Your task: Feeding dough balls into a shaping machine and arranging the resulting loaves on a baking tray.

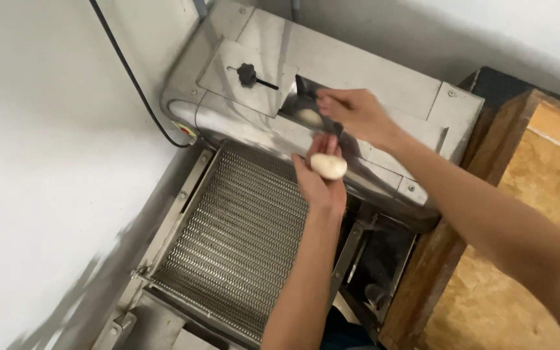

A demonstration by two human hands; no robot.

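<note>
My left hand [319, 179] is palm up over the steel machine [332, 61] and holds a small white dough ball [328, 166] in its fingers. My right hand [356, 114] reaches to the dark feed opening [303, 97] on the machine's top; its fingers are closed at the edge of the opening. Another pale dough piece [308, 117] lies inside that opening, just left of my right hand. Below both hands runs the wire mesh conveyor belt [234, 233].
A black knob [247, 74] sits on the machine's cover plate, left of the opening. A black cable [131, 78] runs down the white wall. A wooden board table [526, 233] stands at the right. An open dark gap [384, 266] lies between conveyor and table.
</note>
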